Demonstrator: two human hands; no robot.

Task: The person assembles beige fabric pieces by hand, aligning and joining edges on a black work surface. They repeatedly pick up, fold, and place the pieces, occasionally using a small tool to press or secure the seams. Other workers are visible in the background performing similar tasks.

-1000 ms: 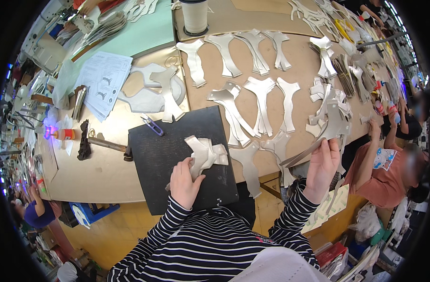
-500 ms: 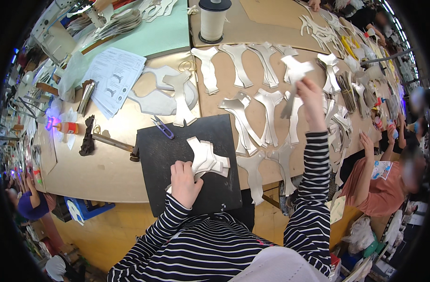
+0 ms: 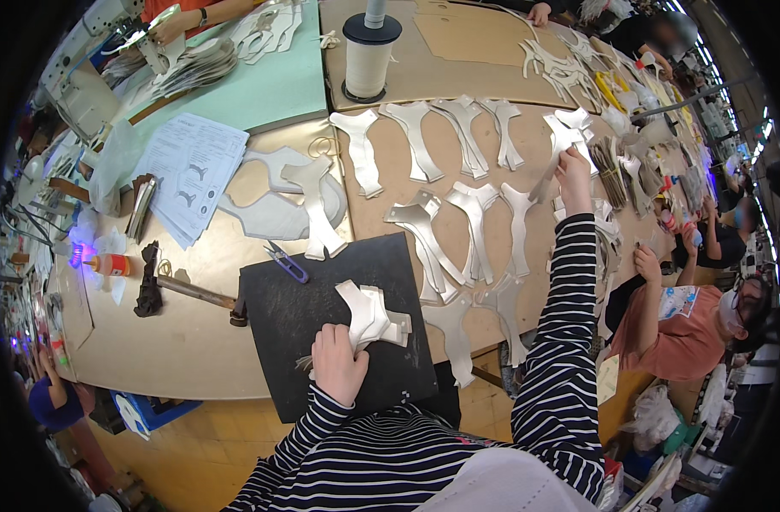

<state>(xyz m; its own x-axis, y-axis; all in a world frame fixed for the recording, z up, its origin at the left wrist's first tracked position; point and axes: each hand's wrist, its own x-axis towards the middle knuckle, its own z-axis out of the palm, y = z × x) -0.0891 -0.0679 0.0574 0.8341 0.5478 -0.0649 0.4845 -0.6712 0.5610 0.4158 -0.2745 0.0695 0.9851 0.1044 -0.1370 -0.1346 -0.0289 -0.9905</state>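
On the black board (image 3: 275, 341) in front of me, my left hand (image 3: 337, 364) is closed on a small stack of silvery-white Y-shaped shoe pieces (image 3: 369, 311). The pieces overlap, with their forked ends fanned toward the right. My right hand (image 3: 573, 181) reaches out to the far right of the table and pinches another Y-shaped piece (image 3: 557, 147). That piece is close to a bundle of similar ones (image 3: 575, 122), partly hidden behind it. Rows of small piles, such as the Y-shaped pieces (image 3: 475, 224) at centre right, lie between the board and my right hand.
Purple thread snips (image 3: 288, 263) lie on the board's far edge, beside a hammer (image 3: 194, 290). Printed sheets (image 3: 194, 175), a glue bottle (image 3: 110, 264) and a thread cone (image 3: 366, 68) are around the table. A co-worker in an orange shirt (image 3: 693, 337) sits at the right.
My right hand has moved slightly right with its piece, toward the far bundle. My left hand stays on the stack. The whole view has shifted a little.
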